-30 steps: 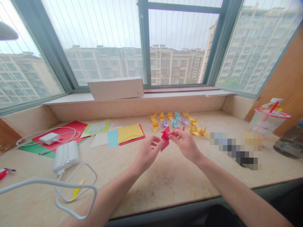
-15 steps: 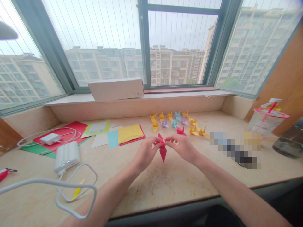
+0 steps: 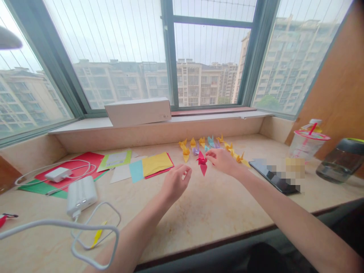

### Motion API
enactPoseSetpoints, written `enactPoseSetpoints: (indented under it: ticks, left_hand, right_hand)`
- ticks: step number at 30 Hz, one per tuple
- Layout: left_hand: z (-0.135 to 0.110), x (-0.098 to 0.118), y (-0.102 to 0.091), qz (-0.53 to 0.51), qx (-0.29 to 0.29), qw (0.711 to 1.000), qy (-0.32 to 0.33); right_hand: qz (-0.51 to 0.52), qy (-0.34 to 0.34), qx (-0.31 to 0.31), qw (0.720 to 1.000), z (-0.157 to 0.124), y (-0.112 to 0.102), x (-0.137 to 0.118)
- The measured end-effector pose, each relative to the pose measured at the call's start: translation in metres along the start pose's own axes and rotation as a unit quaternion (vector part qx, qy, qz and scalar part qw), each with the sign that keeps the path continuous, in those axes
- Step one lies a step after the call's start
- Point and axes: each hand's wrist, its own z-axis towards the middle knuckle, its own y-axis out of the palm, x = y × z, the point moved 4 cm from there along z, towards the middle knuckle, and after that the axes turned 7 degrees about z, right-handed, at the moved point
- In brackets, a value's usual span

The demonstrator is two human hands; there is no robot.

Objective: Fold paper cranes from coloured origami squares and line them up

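My right hand [image 3: 222, 161] pinches a red paper crane [image 3: 203, 170] between thumb and fingertips, holding it by its right side just above the countertop. One pointed end of the crane hangs downward. To the left of it, my left hand [image 3: 175, 182] is empty, its fingers loosely curled with a gap by the thumb. Behind the right hand stand several folded cranes: yellow cranes [image 3: 185, 152], a purple crane [image 3: 195, 150] and a blue crane [image 3: 211, 141]. The right hand hides part of this group.
Left of my hands lie yellow paper [image 3: 156, 165], blue paper [image 3: 137, 171] and red and green sheets. A white power bank [image 3: 82, 195] with a looping cable [image 3: 93, 227] is at the left. At the right are a phone [image 3: 264, 174], a lidded cup [image 3: 307, 146] and a dark jar [image 3: 341, 161].
My left hand has let go of the red crane and drawn slightly away. My right hand has carried the crane farther back and to the right, toward the other cranes.
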Motion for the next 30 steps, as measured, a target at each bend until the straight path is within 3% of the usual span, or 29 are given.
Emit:
enactPoseSetpoints:
  ticks: [6, 12, 21, 30]
  left_hand:
    - [0.001, 0.005, -0.002, 0.018, 0.003, 1.0, 0.018]
    - [0.002, 0.005, -0.004, 0.026, 0.012, 0.999, 0.027]
    - [0.002, 0.005, -0.005, 0.039, 0.016, 0.999, 0.033]
    - [0.002, 0.005, -0.005, 0.056, 0.01, 0.998, 0.034]
  right_hand:
    - [-0.061, 0.009, -0.085, 0.994, 0.023, 0.006, -0.003]
    - [-0.114, 0.028, -0.123, 0.985, 0.032, 0.014, 0.003]
    - [-0.158, 0.055, -0.132, 0.977, 0.033, 0.011, 0.005]
    - [-0.149, 0.03, -0.116, 0.981, 0.033, 0.004, 0.013]
